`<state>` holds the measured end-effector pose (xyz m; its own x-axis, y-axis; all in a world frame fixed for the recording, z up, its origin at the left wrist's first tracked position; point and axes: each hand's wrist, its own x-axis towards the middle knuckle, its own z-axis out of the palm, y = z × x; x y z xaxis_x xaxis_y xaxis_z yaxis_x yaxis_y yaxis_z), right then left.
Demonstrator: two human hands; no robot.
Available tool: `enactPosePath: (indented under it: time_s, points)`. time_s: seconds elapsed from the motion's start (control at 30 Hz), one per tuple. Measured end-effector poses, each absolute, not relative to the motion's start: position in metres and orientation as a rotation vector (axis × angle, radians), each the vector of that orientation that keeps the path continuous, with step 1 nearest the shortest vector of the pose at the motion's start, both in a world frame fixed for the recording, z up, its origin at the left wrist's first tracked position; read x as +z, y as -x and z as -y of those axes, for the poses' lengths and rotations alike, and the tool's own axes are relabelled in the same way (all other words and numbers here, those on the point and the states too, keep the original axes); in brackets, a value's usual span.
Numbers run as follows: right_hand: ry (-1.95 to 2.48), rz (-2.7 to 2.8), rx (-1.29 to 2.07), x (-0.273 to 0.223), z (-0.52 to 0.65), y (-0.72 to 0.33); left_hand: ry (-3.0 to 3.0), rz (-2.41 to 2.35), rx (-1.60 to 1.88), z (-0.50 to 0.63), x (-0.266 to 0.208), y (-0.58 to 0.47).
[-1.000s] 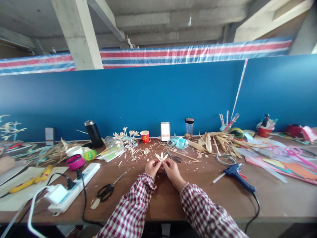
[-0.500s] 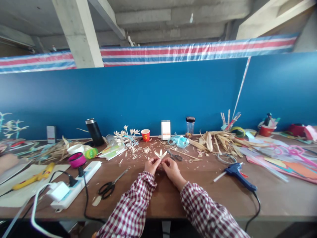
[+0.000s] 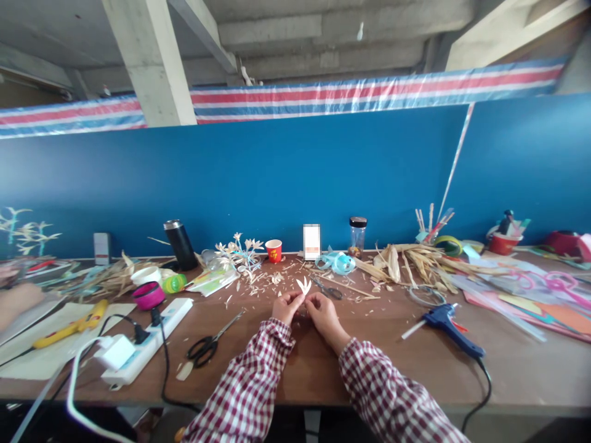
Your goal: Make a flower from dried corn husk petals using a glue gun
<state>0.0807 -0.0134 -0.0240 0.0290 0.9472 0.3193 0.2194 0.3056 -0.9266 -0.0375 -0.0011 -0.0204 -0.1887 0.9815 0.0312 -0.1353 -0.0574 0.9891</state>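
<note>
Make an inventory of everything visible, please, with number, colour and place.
Petalled flower: 1, cream, centre
Scissors: 2 pairs, dark handles, left of centre and centre
Glue guns: 2, yellow left, blue right
Power strip: 1, white, left
Tumbler: 1, black, back left
Paper cup: 1, red, back centre
Lidded jar: 1, clear, black lid, back
Ribbon: 1 roll, pale blue, back centre
Flower bunches: 2, cream, back left
Dry husks: uncountable, tan, back right
Small scraps: uncountable, pale, centre
Table: 1, brown, below
Partition: 1, blue, behind
Co-worker's hand: 1, blurred, left edge
Sleeves: 2, dark red-white check, bottom
Left hand: 1, bare, pinching flower
Right hand: 1, bare, beside flower's base
</note>
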Motion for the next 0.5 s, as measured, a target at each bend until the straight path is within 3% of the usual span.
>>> enactPosePath:
  time_s: [0.5]
  points:
    - [1.122, 1.518, 0.766, -0.0187, 0.0185, -0.0790, -1.051, -1.174, 1.451, 0.0013, -0.0216, 0.0396]
